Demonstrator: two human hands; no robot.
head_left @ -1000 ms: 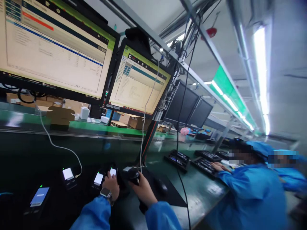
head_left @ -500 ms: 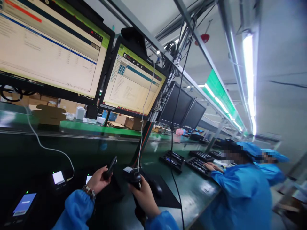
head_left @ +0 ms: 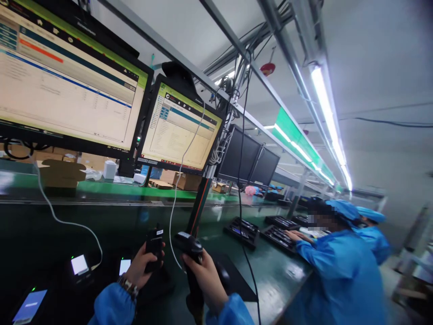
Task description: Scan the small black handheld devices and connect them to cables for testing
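At the near edge of the dark green surface (head_left: pixel 280 275), under two lit monitors (head_left: pixel 67 90).
- Left hand (head_left: pixel 140 268): fingers wrapped round a small black phone (head_left: pixel 154 246), held upright, back side with a small label toward the camera, lifted clear of the surface.
- Right hand (head_left: pixel 203 282): clenched round the grip of a black handheld scanner (head_left: pixel 190 253), head just beside the phone, white cable (head_left: pixel 179 180) rising from it.
- Lit phones (head_left: pixel 79 265) lie in docks to the left.
- Co-worker in blue (head_left: pixel 338 275) works at trays (head_left: pixel 241 228) to the right.
- Step, by judgement: scanning the label. Next move calls for lining the scanner head on the label and squeezing the trigger.
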